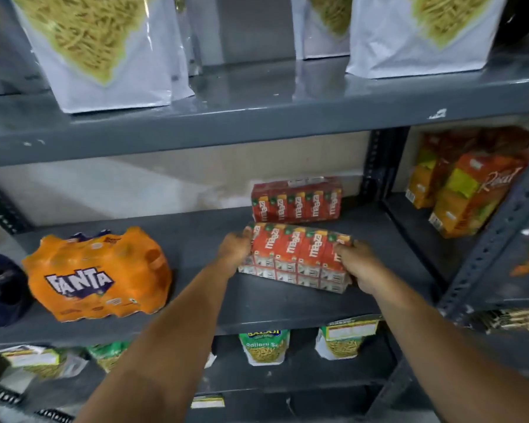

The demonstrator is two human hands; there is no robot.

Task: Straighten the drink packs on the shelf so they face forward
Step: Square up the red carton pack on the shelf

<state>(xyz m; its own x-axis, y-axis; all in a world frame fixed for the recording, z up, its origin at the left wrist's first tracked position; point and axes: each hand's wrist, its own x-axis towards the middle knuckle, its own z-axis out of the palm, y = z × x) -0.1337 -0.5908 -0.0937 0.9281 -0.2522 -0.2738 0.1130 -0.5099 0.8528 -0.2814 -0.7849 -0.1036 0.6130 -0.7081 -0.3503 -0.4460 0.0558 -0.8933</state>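
Observation:
A shrink-wrapped red Maaza carton pack (297, 256) lies on the grey middle shelf (257, 303), tilted slightly with its right end nearer the front. My left hand (234, 250) grips its left end and my right hand (359, 267) grips its right end. A second Maaza pack (297, 204) stands upright behind it near the back wall, facing forward. An orange Fanta bottle pack (98, 276) sits at the left of the same shelf, turned a little askew.
A dark blue pack (0, 288) sits at the far left edge. Orange juice cartons (468, 190) stand in the bay to the right, past a perforated upright post (379, 166). White snack pouches (104, 50) fill the shelf above; green snack bags (263, 346) sit below.

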